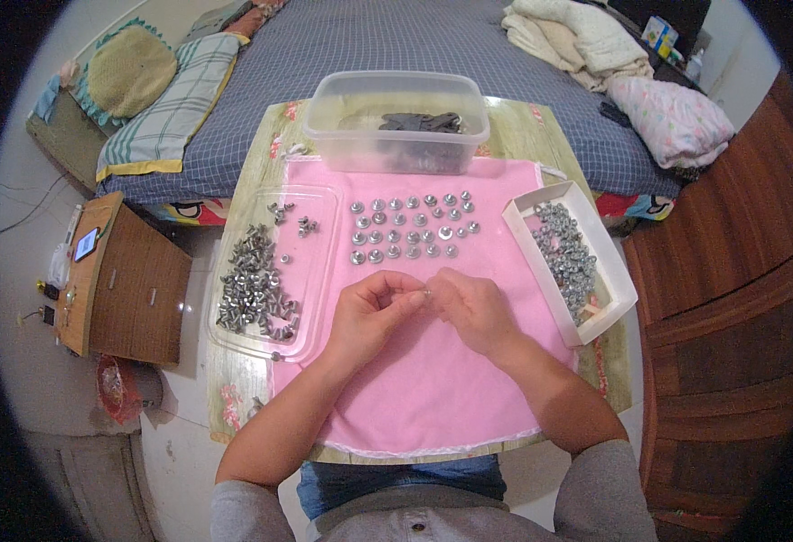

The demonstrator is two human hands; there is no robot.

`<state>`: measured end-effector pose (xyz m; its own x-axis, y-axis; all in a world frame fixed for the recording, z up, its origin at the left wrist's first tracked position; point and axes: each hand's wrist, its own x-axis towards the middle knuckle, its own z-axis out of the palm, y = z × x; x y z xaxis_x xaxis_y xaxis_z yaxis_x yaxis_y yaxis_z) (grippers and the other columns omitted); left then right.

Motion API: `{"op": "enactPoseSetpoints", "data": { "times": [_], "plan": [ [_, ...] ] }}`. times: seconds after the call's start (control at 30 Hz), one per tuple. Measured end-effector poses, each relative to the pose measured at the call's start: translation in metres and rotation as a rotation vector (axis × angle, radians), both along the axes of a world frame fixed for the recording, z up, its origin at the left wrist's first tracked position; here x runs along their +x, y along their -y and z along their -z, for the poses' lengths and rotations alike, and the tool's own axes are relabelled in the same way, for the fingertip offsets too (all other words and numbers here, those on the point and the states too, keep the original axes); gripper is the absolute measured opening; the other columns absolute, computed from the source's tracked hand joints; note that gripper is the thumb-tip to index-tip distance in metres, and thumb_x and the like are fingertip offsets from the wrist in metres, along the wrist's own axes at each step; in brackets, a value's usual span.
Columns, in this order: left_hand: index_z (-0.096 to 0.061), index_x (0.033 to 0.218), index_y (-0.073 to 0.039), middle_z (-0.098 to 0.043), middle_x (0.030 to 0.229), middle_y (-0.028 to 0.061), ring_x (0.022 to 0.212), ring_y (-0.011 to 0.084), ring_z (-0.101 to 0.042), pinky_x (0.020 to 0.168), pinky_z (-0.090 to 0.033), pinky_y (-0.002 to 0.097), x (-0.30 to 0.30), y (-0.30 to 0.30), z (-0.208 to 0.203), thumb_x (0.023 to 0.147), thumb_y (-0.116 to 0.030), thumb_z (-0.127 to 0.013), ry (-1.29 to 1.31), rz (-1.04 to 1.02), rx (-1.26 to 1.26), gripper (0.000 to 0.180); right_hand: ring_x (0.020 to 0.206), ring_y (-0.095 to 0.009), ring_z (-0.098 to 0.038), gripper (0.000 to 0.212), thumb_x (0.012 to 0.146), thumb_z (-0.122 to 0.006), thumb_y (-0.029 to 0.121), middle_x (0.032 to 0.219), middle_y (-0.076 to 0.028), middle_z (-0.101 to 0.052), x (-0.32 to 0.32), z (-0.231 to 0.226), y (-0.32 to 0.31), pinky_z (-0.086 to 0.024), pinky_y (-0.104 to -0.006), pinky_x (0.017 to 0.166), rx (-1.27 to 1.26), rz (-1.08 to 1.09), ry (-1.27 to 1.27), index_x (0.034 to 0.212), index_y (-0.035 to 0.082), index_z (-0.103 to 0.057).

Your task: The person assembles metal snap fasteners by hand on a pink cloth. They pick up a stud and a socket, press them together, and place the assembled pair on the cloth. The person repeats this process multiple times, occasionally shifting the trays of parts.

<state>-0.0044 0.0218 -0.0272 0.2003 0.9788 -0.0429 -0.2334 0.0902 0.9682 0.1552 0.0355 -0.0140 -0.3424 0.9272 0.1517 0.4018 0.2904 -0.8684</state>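
Over the pink cloth point(433, 388), my left hand point(377, 305) and my right hand point(475, 309) meet fingertip to fingertip. Between them shows a small shiny metal fastener point(427, 291), mostly covered by the fingers; its exact kind cannot be made out. The left thumb and forefinger pinch it, and the right fingers are closed against its other side. Just beyond the hands, several round-headed metal fasteners point(394, 238) stand in rows on the cloth. To the left, a clear plastic lid point(321, 271) holds a pile of loose short metal screws point(250, 280).
On the right, a white box point(615, 278) holds small metal nuts point(564, 257). A clear plastic tub point(395, 86) with dark pieces stands at the table's far side. A bed point(369, 36) lies beyond; a wooden cabinet point(144, 280) stands left.
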Motion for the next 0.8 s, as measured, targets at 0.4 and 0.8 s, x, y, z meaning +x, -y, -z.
{"op": "enactPoseSetpoints", "data": {
  "times": [0.4, 0.8],
  "plan": [
    [-0.056, 0.091, 0.001, -0.059, 0.084, 0.0042, 0.075, 0.0080, -0.056, 0.067, -0.045, 0.0187, -0.0008, -0.0005, 0.0004, 0.078, -0.005, -0.059, 0.001, -0.012, -0.015, 0.014, 0.059, -0.023, -0.053, 0.023, 0.086, -0.044, 0.024, 0.063, -0.010, -0.052, 0.0000, -0.0029, 0.0002, -0.040, -0.0312, 0.053, 0.059, -0.003, -0.005, 0.079, 0.003, -0.051],
    [-0.057, 0.090, -0.001, -0.059, 0.082, 0.0028, 0.074, 0.0079, -0.054, 0.068, -0.045, 0.0199, -0.0009, 0.0003, -0.0017, 0.078, -0.005, -0.059, 0.032, -0.028, -0.031, 0.012, 0.054, -0.021, -0.053, 0.023, 0.086, -0.044, 0.024, 0.059, -0.010, -0.051, 0.0004, 0.0030, -0.0012, -0.040, -0.0310, 0.051, -0.005, -0.030, -0.101, 0.079, 0.003, -0.048]
  ]
}}
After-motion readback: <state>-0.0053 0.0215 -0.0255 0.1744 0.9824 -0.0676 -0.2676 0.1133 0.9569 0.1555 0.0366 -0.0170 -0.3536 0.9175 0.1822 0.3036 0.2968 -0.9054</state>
